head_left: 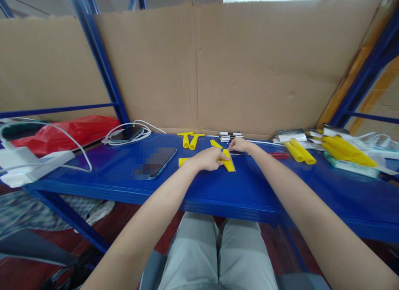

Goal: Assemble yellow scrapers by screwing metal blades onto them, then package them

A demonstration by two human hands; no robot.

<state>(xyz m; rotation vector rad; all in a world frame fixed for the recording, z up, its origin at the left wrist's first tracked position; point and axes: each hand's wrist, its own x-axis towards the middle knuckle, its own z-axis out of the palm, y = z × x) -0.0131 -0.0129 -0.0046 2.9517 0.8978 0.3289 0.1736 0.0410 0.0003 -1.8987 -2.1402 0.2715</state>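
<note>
A yellow T-shaped scraper (pixel 230 165) lies on the blue table, its wide head edged on the right by a thin greyish strip. My left hand (pixel 207 159) is closed over its middle, fingers pressing on the head, and a yellow end (pixel 183 161) sticks out left of the hand. My right hand (pixel 239 144) is closed in a pinch at the far end of the strip; what is between those fingertips is too small to make out. Just beyond my left fingers shows another yellow piece (pixel 215 143), partly hidden.
Two yellow T-shaped handles (pixel 193 141) stand behind, beside stacked binder clips (pixel 230 136). A phone (pixel 156 163) lies left, near a coiled white cable (pixel 146 130) and power strip (pixel 40 167). Rightward are a red tool (pixel 279 156), yellow tubes (pixel 299 151) and small boxes (pixel 290 135).
</note>
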